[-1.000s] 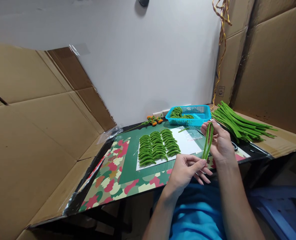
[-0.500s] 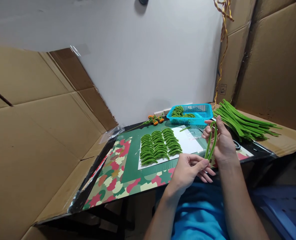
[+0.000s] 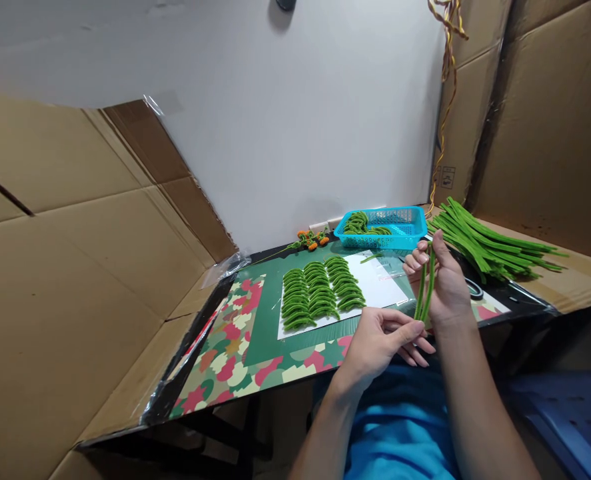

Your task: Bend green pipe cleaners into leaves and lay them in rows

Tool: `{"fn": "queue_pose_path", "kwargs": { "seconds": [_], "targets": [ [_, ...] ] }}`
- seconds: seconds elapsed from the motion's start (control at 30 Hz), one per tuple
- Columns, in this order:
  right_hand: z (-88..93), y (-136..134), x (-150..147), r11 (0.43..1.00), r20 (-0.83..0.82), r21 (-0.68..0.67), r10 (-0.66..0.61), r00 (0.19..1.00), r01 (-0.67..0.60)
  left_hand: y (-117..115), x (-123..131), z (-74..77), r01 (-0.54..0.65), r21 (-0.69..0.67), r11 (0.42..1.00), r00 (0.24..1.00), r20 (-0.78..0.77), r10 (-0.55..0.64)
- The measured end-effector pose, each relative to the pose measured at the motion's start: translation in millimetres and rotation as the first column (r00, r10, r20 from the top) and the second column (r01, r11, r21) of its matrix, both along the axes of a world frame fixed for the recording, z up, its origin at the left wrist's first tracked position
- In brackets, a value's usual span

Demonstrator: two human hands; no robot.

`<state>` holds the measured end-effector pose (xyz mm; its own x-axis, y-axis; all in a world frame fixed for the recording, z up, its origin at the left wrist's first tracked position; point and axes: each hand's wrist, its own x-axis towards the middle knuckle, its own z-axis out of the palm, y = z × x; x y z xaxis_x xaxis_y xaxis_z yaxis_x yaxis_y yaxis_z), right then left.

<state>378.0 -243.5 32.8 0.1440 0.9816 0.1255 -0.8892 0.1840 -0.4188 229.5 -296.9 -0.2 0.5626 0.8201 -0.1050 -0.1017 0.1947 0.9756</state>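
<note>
A green pipe cleaner point(image 3: 430, 288), bent double into a narrow loop, is stretched upright between my two hands. My left hand point(image 3: 382, 337) pinches its lower ends between thumb and forefinger, the other fingers loosely extended. At the top, the thumb and fingers of my right hand point(image 3: 449, 287) close on the bend, palm turned toward me. Several short curved green pieces point(image 3: 320, 293) lie in three columns on a white sheet point(image 3: 385, 283) beyond my left hand. A bundle of long straight green pipe cleaners point(image 3: 495, 247) lies to the right of my right hand.
A blue plastic basket point(image 3: 410, 241) at the back holds more curved green pieces point(image 3: 358, 223). Left of it lie orange flowers on green stems point(image 3: 312, 239). A black ring-shaped item point(image 3: 474, 289) sits behind my right wrist. Cardboard panels point(image 3: 100, 267) flank the table; a blue stool point(image 3: 565, 420) stands right.
The top of the pipe cleaner loop has been squeezed narrower, with my right fingers now closed over the bend. My left hand keeps its pinch on the lower ends, shifting slightly right.
</note>
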Motion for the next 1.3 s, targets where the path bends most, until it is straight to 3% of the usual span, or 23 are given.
{"fn": "queue_pose_path", "kwargs": {
  "seconds": [0.63,1.03,1.3],
  "targets": [
    [-11.9,6.2,6.4,0.986,0.07,-0.089,-0.137,0.988,0.143,4.2,1.5,-2.2,-0.02,0.038,0.999,0.999,0.048,0.018],
    [-8.9,2.4,0.3,0.988,0.253,-0.123,-0.064,0.965,0.098,0.3,0.4,0.5,-0.022,0.02,1.0,1.0,0.006,0.022],
    [-8.1,0.9,-3.2,0.983,0.268,-0.157,-0.049,0.962,0.094,-0.6,-0.1,0.9,-0.038,0.027,0.999,0.999,-0.011,0.039]
  ]
}}
